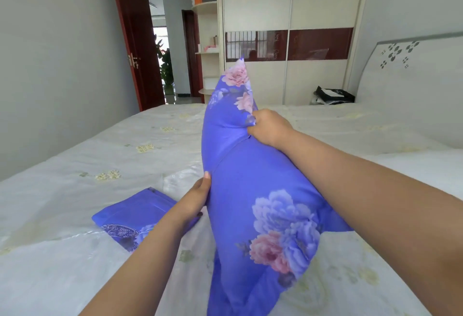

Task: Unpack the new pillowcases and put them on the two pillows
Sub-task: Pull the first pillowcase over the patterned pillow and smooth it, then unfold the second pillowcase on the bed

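While the cased pillow (253, 203) stands upright mid-bed (75, 165), the right hand (269, 127) grips its bunched upper fabric and the left hand (195, 200) presses flat against its left side, the folded pillowcase (132, 215) lying just left.

Count: 1 cased pillow (253, 190) at 12 o'clock, 1 folded pillowcase (130, 215) at 9, 2 hands: left (194, 203), right (269, 127).

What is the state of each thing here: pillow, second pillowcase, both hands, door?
Pillow: upright on the bed, inside a blue floral pillowcase.
Second pillowcase: folded, flat on the bed.
Left hand: flat against the pillow's side.
Right hand: grip closed on pillowcase fabric near the top.
Door: open.
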Action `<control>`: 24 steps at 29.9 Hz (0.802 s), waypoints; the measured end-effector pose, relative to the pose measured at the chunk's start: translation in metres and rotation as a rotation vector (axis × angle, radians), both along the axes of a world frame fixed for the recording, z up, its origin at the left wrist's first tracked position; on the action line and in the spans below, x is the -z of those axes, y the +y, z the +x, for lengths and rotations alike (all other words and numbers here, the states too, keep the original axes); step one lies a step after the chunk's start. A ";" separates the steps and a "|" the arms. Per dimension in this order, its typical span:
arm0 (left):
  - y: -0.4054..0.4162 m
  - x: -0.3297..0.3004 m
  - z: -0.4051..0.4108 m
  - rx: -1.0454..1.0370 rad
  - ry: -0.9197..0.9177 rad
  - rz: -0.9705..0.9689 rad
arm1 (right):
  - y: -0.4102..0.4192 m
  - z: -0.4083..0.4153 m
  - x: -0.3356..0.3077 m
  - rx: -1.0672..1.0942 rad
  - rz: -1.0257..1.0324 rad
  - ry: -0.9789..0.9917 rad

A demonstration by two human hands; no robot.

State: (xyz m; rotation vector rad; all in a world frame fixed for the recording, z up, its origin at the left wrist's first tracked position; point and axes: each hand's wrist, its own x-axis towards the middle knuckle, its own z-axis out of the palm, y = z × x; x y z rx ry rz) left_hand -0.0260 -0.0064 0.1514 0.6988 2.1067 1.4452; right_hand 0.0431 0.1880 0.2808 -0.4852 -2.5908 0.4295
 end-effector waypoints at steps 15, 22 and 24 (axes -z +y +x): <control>0.002 0.039 -0.094 -0.367 -0.120 0.152 | -0.055 -0.193 0.050 0.064 0.213 -0.539; 0.024 0.086 -0.100 -0.265 0.342 -0.311 | -0.022 -0.146 0.134 -0.081 0.059 -0.717; 0.023 0.098 -0.092 -0.180 0.489 -0.649 | -0.020 -0.123 0.149 -0.127 0.042 -0.764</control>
